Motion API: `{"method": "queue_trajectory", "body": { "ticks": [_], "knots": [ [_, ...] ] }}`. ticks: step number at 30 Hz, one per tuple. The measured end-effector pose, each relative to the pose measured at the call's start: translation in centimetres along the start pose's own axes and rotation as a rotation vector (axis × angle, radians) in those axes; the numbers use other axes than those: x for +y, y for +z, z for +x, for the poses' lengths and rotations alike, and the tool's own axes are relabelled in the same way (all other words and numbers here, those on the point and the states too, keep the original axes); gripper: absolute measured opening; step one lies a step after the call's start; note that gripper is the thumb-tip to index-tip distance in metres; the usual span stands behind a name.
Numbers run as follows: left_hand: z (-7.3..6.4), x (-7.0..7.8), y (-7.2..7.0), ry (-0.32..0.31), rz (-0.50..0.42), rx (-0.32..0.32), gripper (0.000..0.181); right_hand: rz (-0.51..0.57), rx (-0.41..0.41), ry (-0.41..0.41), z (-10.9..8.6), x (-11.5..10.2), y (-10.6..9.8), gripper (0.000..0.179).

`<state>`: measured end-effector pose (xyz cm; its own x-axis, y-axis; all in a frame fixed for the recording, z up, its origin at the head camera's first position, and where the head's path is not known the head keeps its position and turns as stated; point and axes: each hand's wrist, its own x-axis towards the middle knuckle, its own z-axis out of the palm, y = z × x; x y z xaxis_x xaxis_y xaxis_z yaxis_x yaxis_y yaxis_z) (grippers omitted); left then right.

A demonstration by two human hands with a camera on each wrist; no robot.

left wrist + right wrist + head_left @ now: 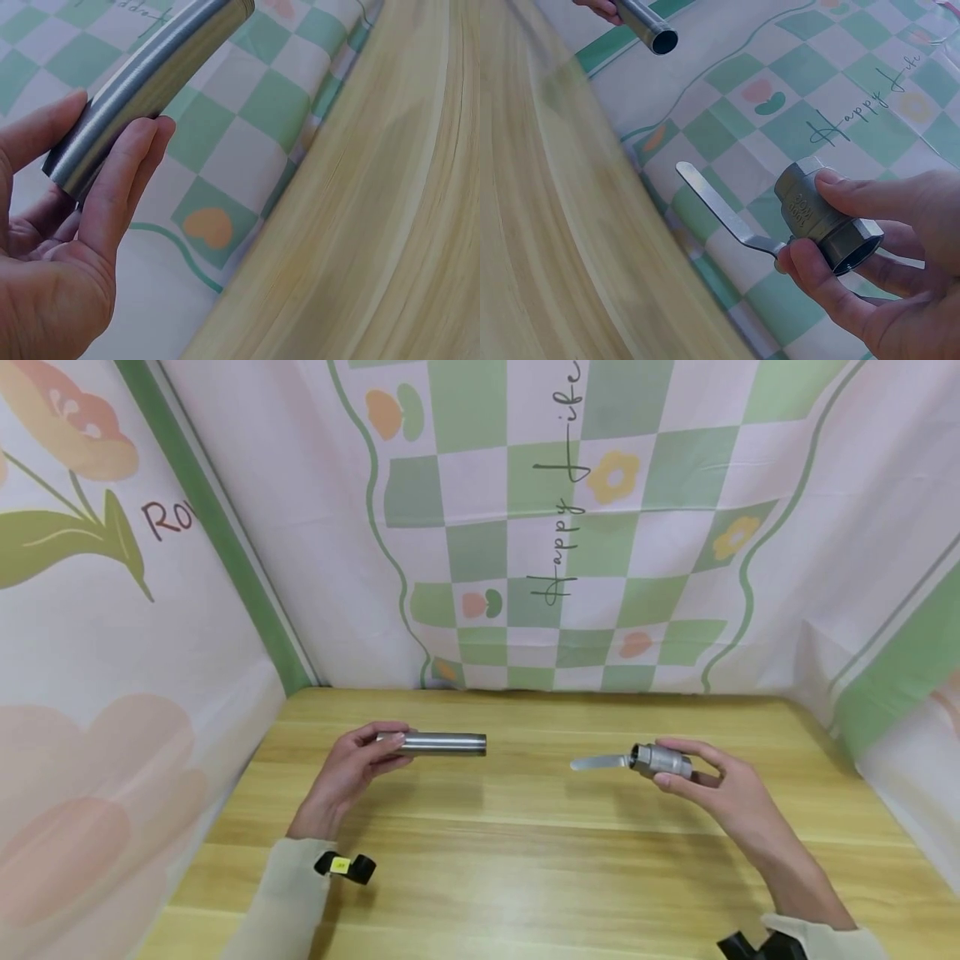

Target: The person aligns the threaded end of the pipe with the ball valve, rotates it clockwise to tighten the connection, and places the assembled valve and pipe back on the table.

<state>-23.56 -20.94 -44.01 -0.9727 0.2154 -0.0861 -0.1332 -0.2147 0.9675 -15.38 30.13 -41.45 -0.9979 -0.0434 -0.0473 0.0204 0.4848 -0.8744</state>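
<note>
A shiny metal pipe point(446, 744) lies level above the table, pointing right, and my left hand point(356, 768) grips its left end. In the left wrist view the thumb and fingers pinch the pipe point(142, 90) from both sides. To the right, my right hand point(720, 785) holds a metal ball valve point(660, 762) by its body. The valve's flat lever handle point(600, 762) sticks out to the left, toward the pipe. One hollow end of the valve point(817, 214) shows in the right wrist view. A gap separates pipe and valve.
Below both hands spreads a wooden table point(480, 877). A checkered cloth point(540, 543) hangs behind its back edge, and a flowered cloth point(90, 652) hangs at the left. Black wrist straps point(362, 868) sit on the sleeves.
</note>
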Motion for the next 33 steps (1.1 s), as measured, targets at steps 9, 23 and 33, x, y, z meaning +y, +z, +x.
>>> {"method": "queue_trajectory", "body": {
  "ticks": [9,23,33],
  "knots": [
    [-0.1,-0.2,0.5,-0.004,-0.019,0.004,0.023,0.019,-0.003,-0.006,-0.1,-0.4,0.2,0.061],
    [-0.2,-0.4,1.0,0.018,-0.026,-0.029,0.021,0.025,-0.007,-0.015,-0.1,-0.6,0.6,0.060],
    [-0.1,-0.5,1.7,0.002,-0.029,-0.033,0.020,0.043,-0.023,0.006,-0.2,-0.7,0.9,0.062]
  ]
}}
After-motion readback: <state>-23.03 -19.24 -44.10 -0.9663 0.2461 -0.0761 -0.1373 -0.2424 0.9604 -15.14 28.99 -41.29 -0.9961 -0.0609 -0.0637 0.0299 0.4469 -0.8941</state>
